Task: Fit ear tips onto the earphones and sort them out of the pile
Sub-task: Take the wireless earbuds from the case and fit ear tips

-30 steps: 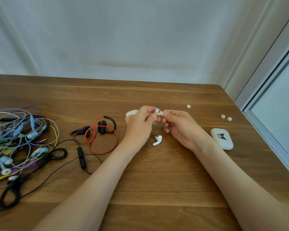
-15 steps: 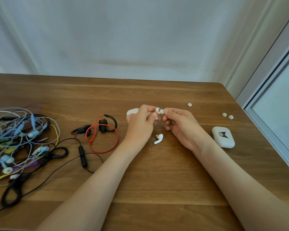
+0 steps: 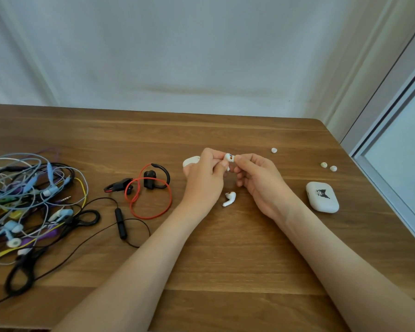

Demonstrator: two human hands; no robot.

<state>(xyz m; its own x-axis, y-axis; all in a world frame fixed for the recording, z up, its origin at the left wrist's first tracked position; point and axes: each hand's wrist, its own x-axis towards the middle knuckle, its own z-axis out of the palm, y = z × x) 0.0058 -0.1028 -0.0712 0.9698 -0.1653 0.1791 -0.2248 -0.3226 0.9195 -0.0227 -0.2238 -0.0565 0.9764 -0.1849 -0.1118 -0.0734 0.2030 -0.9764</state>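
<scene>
My left hand (image 3: 205, 178) pinches a white wireless earbud (image 3: 229, 157) a little above the wooden table (image 3: 225, 259). My right hand (image 3: 259, 178) meets it from the right, thumb and forefinger pinched at the bud's end; whatever they hold is hidden. A second white earbud (image 3: 229, 199) lies on the table just below both hands. Three loose white ear tips lie to the right: one (image 3: 274, 150) far back, two (image 3: 324, 164) (image 3: 333, 168) side by side. The tangled pile of wired earphones (image 3: 29, 202) sits at the far left.
A red-and-black neckband earphone (image 3: 149, 192) and a black corded one (image 3: 120, 222) lie between pile and hands. A white charging case (image 3: 322, 197) with a black print sits right of my right hand. A white object (image 3: 191, 160) peeks out behind my left hand. The table's right edge borders a window.
Both hands have stayed together on the earbud, shifting slightly away from me; my right fingers have closed tighter onto its end. Everything on the table lies as before.
</scene>
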